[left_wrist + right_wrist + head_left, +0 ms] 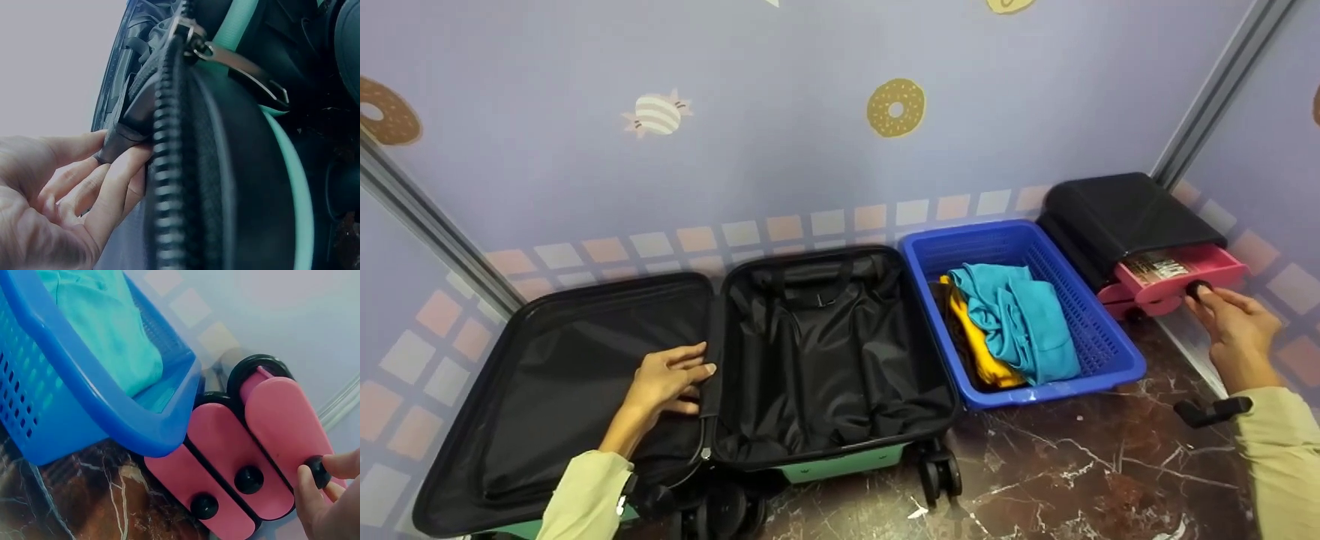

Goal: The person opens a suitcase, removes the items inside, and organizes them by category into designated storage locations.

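A black-lined suitcase [877, 440] with green sides lies spread wide on the floor. My left hand [660, 381] is at the fold between its two halves, and in the left wrist view the thumb and a finger pinch the black edge strip [119, 140] there. Over at the far right stands a small black cabinet [1132, 210] with pink drawers. My right hand [1237, 334] pinches the round black knob [318, 471] of its top drawer [281, 416], which is pulled partly out. Printed papers or packets [1156, 268] show inside that drawer.
Between suitcase and cabinet is a blue basket [1050, 394] holding a folded teal garment [1020, 322], a yellow one [976, 341] and something dark brown. Purple patterned walls [780, 165] close in the back and sides. The floor [1080, 457] is dark veined marble.
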{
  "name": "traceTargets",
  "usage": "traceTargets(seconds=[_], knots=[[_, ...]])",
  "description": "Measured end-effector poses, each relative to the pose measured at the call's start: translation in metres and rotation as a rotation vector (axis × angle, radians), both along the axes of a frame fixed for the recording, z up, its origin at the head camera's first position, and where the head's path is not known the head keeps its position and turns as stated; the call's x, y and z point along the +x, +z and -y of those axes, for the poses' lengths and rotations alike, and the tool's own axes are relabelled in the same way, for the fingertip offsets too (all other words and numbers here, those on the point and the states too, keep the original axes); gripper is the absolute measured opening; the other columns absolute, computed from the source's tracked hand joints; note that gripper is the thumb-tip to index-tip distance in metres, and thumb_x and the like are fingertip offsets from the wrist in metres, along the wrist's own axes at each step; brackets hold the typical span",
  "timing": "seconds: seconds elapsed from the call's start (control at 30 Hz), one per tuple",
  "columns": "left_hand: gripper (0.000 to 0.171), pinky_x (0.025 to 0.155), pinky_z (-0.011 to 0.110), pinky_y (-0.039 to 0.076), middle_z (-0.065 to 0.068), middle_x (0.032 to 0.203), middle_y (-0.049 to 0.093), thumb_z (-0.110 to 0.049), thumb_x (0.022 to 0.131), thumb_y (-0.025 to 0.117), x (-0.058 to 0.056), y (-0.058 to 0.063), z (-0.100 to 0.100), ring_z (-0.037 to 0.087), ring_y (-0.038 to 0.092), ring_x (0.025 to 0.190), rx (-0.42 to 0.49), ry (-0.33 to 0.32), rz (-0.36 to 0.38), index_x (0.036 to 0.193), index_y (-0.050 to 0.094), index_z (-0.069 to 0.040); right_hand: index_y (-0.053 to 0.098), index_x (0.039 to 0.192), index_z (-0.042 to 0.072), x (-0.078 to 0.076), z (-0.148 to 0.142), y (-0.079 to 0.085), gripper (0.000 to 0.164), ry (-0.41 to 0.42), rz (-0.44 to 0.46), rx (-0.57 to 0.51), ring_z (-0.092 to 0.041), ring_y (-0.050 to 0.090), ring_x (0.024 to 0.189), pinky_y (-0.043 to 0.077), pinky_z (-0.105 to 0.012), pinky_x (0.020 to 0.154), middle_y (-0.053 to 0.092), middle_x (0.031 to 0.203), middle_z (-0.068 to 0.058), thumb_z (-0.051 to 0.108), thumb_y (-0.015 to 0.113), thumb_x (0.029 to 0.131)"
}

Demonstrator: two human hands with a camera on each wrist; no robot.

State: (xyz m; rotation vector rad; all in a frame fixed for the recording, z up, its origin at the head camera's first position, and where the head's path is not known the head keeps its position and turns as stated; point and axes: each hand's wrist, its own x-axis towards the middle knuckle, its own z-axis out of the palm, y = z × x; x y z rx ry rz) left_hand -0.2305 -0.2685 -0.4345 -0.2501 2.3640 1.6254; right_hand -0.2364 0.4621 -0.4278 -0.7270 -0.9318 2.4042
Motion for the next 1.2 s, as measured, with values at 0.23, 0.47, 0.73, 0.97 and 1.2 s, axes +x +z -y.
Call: traceTargets(seconds=[0.23,0.47,0.73,0.97,1.2], knots=[[0.062,0.056,0.029,0.063,0.027,0.153,0.05,-0.015,0.1,0.071,0.0,-0.002,-0.002,0.017,0.073,0.076,0.013,0.009,-0.003,0.156,0.048,-0.004,0.068,0.075,-0.003,-0.014,0.008,0.003,0.02,-0.025,0.042,0.106,-0.022,0.073,0.051,0.063,-0.028,0.055,0.068,0.066,-0.009,-0.018,0.068,0.089],[0.061,0.056,0.029,0.062,0.028,0.153,0.05,-0.015,0.1,0.071,0.0,-0.002,-0.001,0.018,0.073,0.077,0.018,0.005,-0.012,0.156,0.048,-0.003,0.063,0.08,-0.001,-0.031,0.013,0.003,0.019,-0.062,0.114,0.252,-0.017,0.067,0.044,0.059,-0.026,0.047,0.065,0.062,-0.006,-0.016,0.067,0.09],[0.061,0.056,0.03,0.063,0.027,0.151,0.052,-0.014,0.099,0.072,0.0,-0.002,-0.001,0.017,0.074,0.075,0.03,0.021,-0.013,0.155,0.05,-0.003,0.051,0.099,0.004,-0.042,0.014,0.003,0.019,0.001,0.235,0.419,-0.015,0.06,0.037,0.056,-0.028,0.038,0.055,0.077,0.001,-0.005,0.067,0.095],[0.064,0.055,0.031,0.063,0.029,0.152,0.05,-0.015,0.099,0.072,-0.002,-0.004,0.0,0.018,0.072,0.074,0.052,0.016,-0.028,0.156,0.048,-0.001,0.049,0.098,0.007,-0.046,0.011,0.003,0.018,0.024,0.264,0.466,-0.01,0.058,0.045,0.057,-0.026,0.043,0.052,0.083,0.0,0.0,0.066,0.097],[0.062,0.055,0.03,0.062,0.03,0.151,0.051,-0.014,0.099,0.072,-0.001,-0.003,0.0,0.019,0.074,0.076,0.029,0.027,-0.026,0.155,0.049,-0.001,0.052,0.098,0.012,-0.046,0.01,0.002,0.017,0.032,0.372,0.695,0.001,0.057,0.047,0.054,-0.015,0.046,0.054,0.073,0.012,0.006,0.068,0.096]])
